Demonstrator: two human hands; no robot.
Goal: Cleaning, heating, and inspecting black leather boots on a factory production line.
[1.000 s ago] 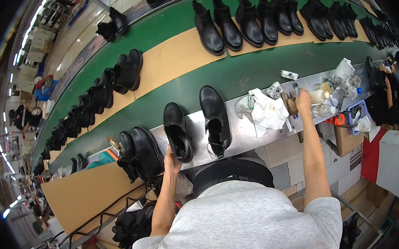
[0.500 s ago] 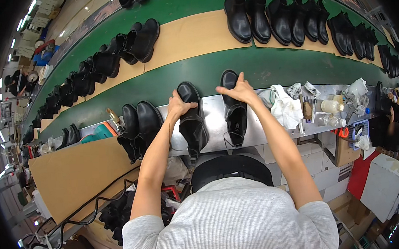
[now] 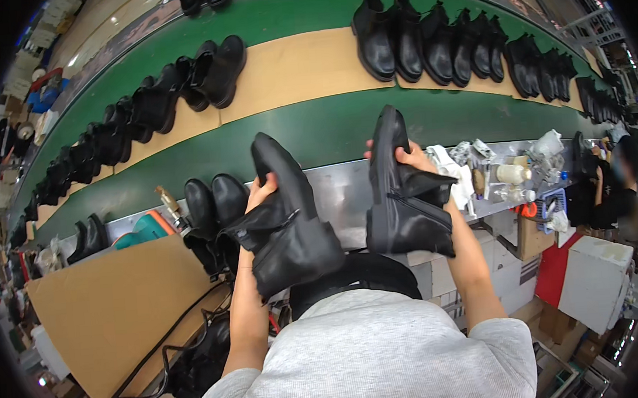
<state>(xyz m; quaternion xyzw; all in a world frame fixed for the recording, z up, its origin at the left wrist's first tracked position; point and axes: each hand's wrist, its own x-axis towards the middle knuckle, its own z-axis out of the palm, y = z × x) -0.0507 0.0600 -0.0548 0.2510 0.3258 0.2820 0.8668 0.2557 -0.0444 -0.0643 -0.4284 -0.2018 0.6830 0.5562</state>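
Two black leather ankle boots are held up in front of me, turned on their sides with toes pointing away. My left hand (image 3: 263,192) grips the left boot (image 3: 289,194) around its forefoot, the thumb showing at its edge. Around the forefoot of the right boot (image 3: 389,172) my right hand (image 3: 414,157) is closed, with fingertips peeking out on its left side. Both shafts flop open outward, and a zip shows on the side of each. Below the boots lies the metal edge of the bench (image 3: 337,190).
Another pair of black boots (image 3: 216,206) stands at the left. Boot rows line brown cardboard (image 3: 288,68) on the green belt (image 3: 307,129). White cloth (image 3: 454,171), bottles (image 3: 511,174) and orange scissors (image 3: 529,209) lie right; a cardboard sheet (image 3: 112,302) leans left. Another person (image 3: 617,182) is far right.
Both boots have been lifted off the metal bench edge and rolled from upright onto their sides. My hands have closed around their forefeet.
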